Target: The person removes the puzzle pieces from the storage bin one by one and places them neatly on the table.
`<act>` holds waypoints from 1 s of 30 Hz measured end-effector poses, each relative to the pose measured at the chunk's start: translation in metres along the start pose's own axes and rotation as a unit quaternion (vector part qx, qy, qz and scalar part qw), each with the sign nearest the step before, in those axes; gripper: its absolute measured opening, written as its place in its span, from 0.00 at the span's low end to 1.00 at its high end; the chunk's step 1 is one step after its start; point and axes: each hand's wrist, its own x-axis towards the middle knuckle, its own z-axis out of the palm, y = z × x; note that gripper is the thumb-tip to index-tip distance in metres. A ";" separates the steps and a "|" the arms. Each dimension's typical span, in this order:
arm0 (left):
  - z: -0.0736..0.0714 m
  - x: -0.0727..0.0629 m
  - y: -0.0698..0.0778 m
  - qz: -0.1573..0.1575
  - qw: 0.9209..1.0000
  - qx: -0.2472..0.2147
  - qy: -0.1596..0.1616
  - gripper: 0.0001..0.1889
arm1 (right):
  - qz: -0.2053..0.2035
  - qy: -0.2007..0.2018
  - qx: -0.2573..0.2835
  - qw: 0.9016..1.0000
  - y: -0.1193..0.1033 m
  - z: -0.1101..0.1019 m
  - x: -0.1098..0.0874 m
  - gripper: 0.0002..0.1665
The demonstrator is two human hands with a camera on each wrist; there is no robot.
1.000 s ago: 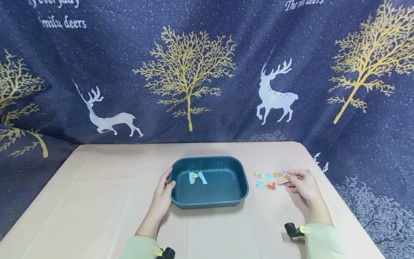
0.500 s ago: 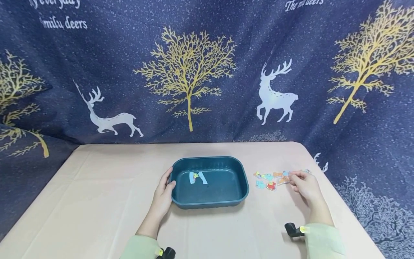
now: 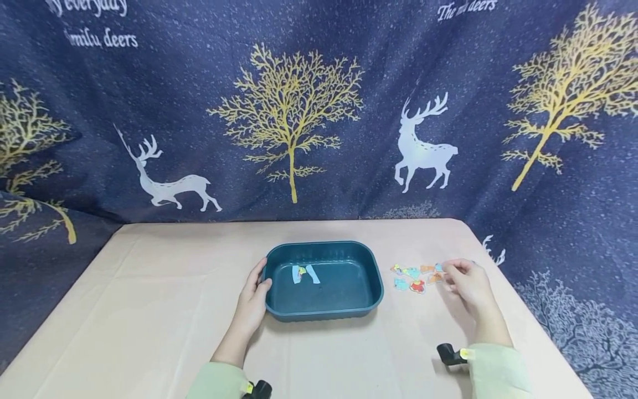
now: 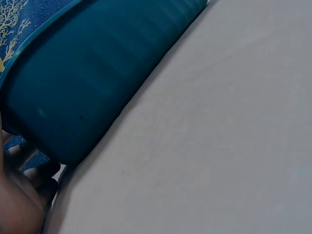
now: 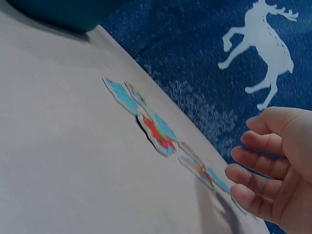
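A dark teal plastic basin (image 3: 324,316) stands mid-table, with two light blue puzzle pieces (image 3: 312,274) lying inside. My left hand (image 3: 251,299) holds its left end, thumb over the rim and fingers along the outer wall; the left wrist view shows the fingers against the basin's side (image 4: 92,87). To the right of the basin, several puzzle pieces lie on the cloth, among them a red one (image 3: 417,286), a blue one (image 3: 401,284) and an orange one (image 3: 435,278). My right hand (image 3: 471,285) hovers beside the orange pieces, fingers loosely bent and holding nothing (image 5: 196,171).
A pale cloth covers the table (image 3: 149,310). Behind it hangs a dark blue curtain (image 3: 324,166) printed with deer and golden trees. A black wrist camera (image 3: 451,354) sits by the right sleeve, another (image 3: 259,389) by the left.
My right hand has set down the tilted orange puzzle piece, which now lies flat among the others, and the fingers have come off it. The left hand and basin stay in place.
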 end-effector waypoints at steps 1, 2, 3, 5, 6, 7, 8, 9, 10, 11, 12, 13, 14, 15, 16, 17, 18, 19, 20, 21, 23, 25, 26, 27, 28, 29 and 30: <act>0.000 0.000 0.000 -0.002 1.000 -0.001 0.000 0.26 | -0.006 -0.004 0.006 1.000 -0.002 0.001 -0.001 0.24; 0.001 0.000 -0.001 -0.001 1.000 -0.002 0.000 0.26 | -0.015 -0.008 0.003 1.000 -0.004 0.002 -0.002 0.25; 0.002 0.000 -0.001 -0.002 1.000 -0.003 -0.001 0.26 | -0.022 -0.009 -0.001 1.000 -0.006 0.003 -0.003 0.24; 0.003 0.000 -0.002 -0.003 1.000 -0.001 -0.004 0.26 | -0.027 -0.016 0.002 0.999 -0.011 0.007 -0.007 0.24; 0.004 0.000 -0.002 -0.002 1.000 -0.001 -0.005 0.26 | -0.027 -0.020 0.005 0.999 -0.013 0.010 -0.008 0.25; 0.004 0.000 -0.002 -0.001 1.000 0.000 -0.006 0.26 | -0.025 -0.023 0.012 0.999 -0.016 0.013 -0.010 0.25; 0.004 0.000 -0.002 0.001 1.000 0.000 -0.006 0.26 | -0.024 -0.028 0.016 0.999 -0.019 0.016 -0.012 0.25; 0.004 0.000 -0.002 0.001 1.000 0.000 -0.007 0.26 | -0.023 -0.034 0.025 0.999 -0.023 0.020 -0.013 0.25; 0.004 0.000 -0.001 0.002 1.000 -0.001 -0.007 0.26 | -0.027 -0.040 0.028 0.998 -0.026 0.024 -0.014 0.26; 0.004 0.000 -0.001 0.002 1.000 -0.002 -0.008 0.26 | -0.035 -0.044 0.023 0.998 -0.029 0.028 -0.014 0.26; 0.003 0.000 -0.001 0.001 1.000 -0.003 -0.007 0.26 | -0.041 -0.049 0.014 0.998 -0.033 0.032 -0.014 0.26; 0.002 0.000 -0.001 0.001 1.000 -0.004 -0.006 0.26 | -0.047 -0.052 0.006 0.997 -0.037 0.036 -0.015 0.26; 0.002 0.000 -0.001 0.000 1.000 -0.006 -0.006 0.26 | -0.059 -0.056 -0.004 0.997 -0.041 0.039 -0.015 0.25; 0.001 0.000 -0.001 -0.001 1.000 -0.006 -0.004 0.26 | -0.069 -0.058 -0.014 0.996 -0.044 0.043 -0.016 0.25; 0.000 0.000 -0.002 -0.002 1.000 -0.007 -0.002 0.26 | -0.080 -0.059 -0.022 0.995 -0.048 0.047 -0.016 0.24; 0.000 0.000 -0.002 -0.003 1.000 -0.007 -0.001 0.26 | -0.087 -0.063 -0.025 0.994 -0.052 0.050 -0.017 0.24; -0.001 0.000 -0.003 -0.004 1.000 -0.008 0.001 0.26 | -0.094 -0.068 -0.026 0.993 -0.056 0.053 -0.018 0.23; -0.001 -0.001 -0.003 -0.004 1.000 -0.009 0.002 0.26 | -0.102 -0.071 -0.025 0.992 -0.060 0.057 -0.018 0.23; -0.002 -0.001 -0.003 -0.005 1.000 -0.009 0.003 0.26 | -0.113 -0.073 -0.026 0.991 -0.063 0.060 -0.019 0.23; -0.002 -0.002 -0.002 -0.005 1.000 -0.009 0.004 0.26 | -0.118 -0.077 -0.023 0.990 -0.067 0.063 -0.019 0.22; -0.002 -0.002 -0.003 -0.007 1.000 -0.010 0.003 0.26 | -0.128 -0.087 -0.015 0.988 -0.073 0.070 -0.019 0.22; -0.002 -0.002 -0.003 -0.007 1.000 -0.011 0.004 0.26 | -0.136 -0.098 -0.009 0.986 -0.078 0.076 -0.020 0.22; -0.002 -0.002 -0.004 -0.008 1.000 -0.012 0.004 0.26 | -0.140 -0.103 -0.007 0.985 -0.081 0.080 -0.020 0.21; -0.002 -0.002 -0.004 -0.008 1.000 -0.014 0.004 0.26 | -0.146 -0.108 -0.007 0.983 -0.084 0.083 -0.019 0.21; -0.002 -0.002 -0.004 -0.008 1.000 -0.015 0.004 0.26 | -0.151 -0.112 -0.008 0.982 -0.086 0.087 -0.019 0.21; -0.002 -0.002 -0.004 -0.007 1.000 -0.015 0.004 0.26 | -0.158 -0.117 -0.012 0.980 -0.089 0.090 -0.020 0.20; -0.002 -0.001 -0.003 -0.007 1.000 -0.016 0.004 0.26 | -0.163 -0.120 -0.017 0.979 -0.091 0.094 -0.020 0.20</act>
